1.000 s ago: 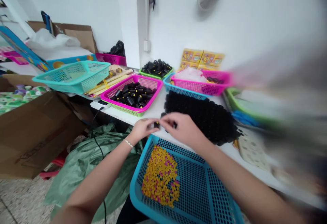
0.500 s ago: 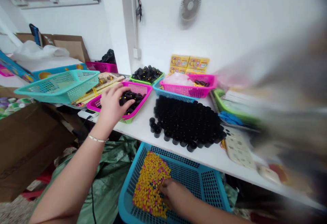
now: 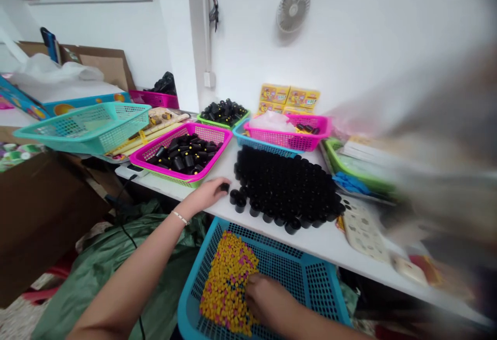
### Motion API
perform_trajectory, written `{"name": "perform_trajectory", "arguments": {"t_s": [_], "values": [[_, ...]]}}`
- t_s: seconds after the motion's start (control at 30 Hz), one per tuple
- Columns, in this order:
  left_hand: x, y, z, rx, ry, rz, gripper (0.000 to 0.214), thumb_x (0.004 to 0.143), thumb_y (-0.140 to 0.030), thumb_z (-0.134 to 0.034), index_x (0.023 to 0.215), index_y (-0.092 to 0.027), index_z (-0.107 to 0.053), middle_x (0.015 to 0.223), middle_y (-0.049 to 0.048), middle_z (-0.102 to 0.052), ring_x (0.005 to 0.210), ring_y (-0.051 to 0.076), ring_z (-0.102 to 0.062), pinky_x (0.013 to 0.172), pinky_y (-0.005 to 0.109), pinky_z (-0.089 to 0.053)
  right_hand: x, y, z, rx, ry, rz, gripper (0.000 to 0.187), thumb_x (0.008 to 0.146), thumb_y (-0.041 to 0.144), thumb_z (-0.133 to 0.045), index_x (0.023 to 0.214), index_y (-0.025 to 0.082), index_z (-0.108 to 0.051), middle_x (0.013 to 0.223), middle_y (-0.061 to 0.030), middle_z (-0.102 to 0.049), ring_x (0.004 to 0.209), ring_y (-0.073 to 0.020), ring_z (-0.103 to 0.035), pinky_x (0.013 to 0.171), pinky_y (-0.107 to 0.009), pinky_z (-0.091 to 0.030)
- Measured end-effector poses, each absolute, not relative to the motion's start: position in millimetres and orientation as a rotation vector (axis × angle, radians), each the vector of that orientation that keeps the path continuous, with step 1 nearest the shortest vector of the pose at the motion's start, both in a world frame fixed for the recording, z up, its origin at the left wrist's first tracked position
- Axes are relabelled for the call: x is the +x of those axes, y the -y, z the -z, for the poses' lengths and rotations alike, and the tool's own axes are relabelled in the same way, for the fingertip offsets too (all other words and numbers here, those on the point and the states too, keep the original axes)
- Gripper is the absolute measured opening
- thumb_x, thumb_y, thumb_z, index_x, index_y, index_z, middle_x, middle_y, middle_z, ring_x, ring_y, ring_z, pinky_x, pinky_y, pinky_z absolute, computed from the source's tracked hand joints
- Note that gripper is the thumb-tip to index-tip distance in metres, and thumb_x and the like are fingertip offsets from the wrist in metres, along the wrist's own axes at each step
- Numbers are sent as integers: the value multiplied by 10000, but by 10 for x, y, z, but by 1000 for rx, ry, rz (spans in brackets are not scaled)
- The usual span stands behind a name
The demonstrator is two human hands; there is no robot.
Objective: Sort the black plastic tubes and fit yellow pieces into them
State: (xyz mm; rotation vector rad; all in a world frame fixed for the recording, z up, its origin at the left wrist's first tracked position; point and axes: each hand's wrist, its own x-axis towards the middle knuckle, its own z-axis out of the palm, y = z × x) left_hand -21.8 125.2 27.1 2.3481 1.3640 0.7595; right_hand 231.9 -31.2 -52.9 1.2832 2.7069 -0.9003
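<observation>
My left hand (image 3: 212, 192) is at the table's front edge, its fingers closed round a small black cylinder (image 3: 224, 187). Just right of it stand many black cylinders (image 3: 287, 185), upright and packed together, with a few loose ones at the near left corner. My right hand (image 3: 267, 298) is down in the blue basket (image 3: 322, 288), its curled fingers against a heap of tiny yellow and pink pieces (image 3: 227, 288); whatever its fingertips hold is hidden. Behind my left hand, a pink basket (image 3: 143, 160) contains black cylinders with yellow tips (image 3: 186, 153).
A green basket of black parts (image 3: 223, 113) and a pink basket (image 3: 267, 138) stand at the back. To the left is a turquoise basket (image 3: 83, 130); a cream slab (image 3: 367, 234) lies right. Green sheeting (image 3: 97, 272) hangs below. Something blurred covers the right edge.
My left hand has come from above the pink basket, right and toward me, and now holds a black cylinder beside the group. My right hand stays in the yellow pieces, almost unmoved.
</observation>
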Motion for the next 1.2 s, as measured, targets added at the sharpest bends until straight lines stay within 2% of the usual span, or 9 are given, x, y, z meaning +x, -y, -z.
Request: {"name": "perform_trajectory", "arguments": {"t_s": [0.07,0.17,0.23,0.33,0.4,0.57,0.87,1.07,1.2], "values": [[-268,-1194,-254,2321,-1358,-781,379,869,-295,-588,1245,-250,-588,1155,36,-695,853,189,-680,801,311,-546,2288,197,184,1265,-2808,970,166,850,156,-567,821,187,-728,892,-59,-709,839,-189,-665,736,-251,-494],[-284,-1136,-182,2275,-1372,-859,410,845,-330,-618,1248,-259,-603,1227,29,-670,1008,200,-656,907,304,-511,2172,-171,-412,1273,-3101,998,145,873,158,-588,818,191,-718,835,-32,-693,800,-152,-644,741,-236,-491],[-274,-1126,-123,2241,-1394,-907,396,827,-330,-629,1213,-241,-630,1193,36,-690,1043,210,-651,935,304,-495,2044,-520,-721,1291,-3293,763,119,878,177,-615,840,191,-727,886,-43,-703,845,-158,-639,797,-256,-486],[-270,-1133,-70,2214,-1407,-933,394,787,-327,-657,1169,-226,-659,1080,34,-732,927,208,-686,852,293,-520,1806,-1033,-919,1308,-3270,242,135,884,193,-624,857,205,-755,916,-44,-719,932,-192,-623,843,-283,-461],[-279,-1136,-70,2218,-1395,-938,398,771,-325,-670,1157,-227,-669,1022,24,-746,873,202,-690,803,282,-521,1653,-1270,-907,1312,-3207,126,125,865,193,-649,841,210,-770,893,-50,-726,916,-213,-622,796,-294,-456],[-304,-1143,-102,2245,-1336,-943,341,757,-304,-685,1085,-216,-702,942,3,-756,791,177,-679,725,252,-496,1463,-1421,-795,1256,-3148,75,149,850,185,-658,792,244,-782,871,-26,-743,845,-205,-612,708,-294,-414],[-308,-1172,-56,2238,-1346,-970,288,732,-315,-706,993,-194,-726,881,18,-753,749,176,-666,706,253,-486,1503,-1260,-724,1266,-3130,-44,197,874,135,-581,808,212,-749,912,-41,-743,973,-233,-512,777,-385,-267],[-303,-1164,-55,2236,-1343,-983,260,744,-300,-695,978,-188,-718,897,23,-750,774,180,-669,730,260,-493,1481,-1181,-593,1261,-3153,-54,294,919,56,-473,919,205,-726,944,-44,-727,1177,-245,-425,811,-400,-219],[-310,-1164,-54,2234,-1363,-971,235,729,-288,-704,935,-174,-711,854,26,-739,752,181,-661,721,261,-494,1438,-1141,-567,1215,-3160,-30,288,932,47,-450,864,181,-697,944,-62,-706,1127,-228,-474,828,-398,-233]]}}
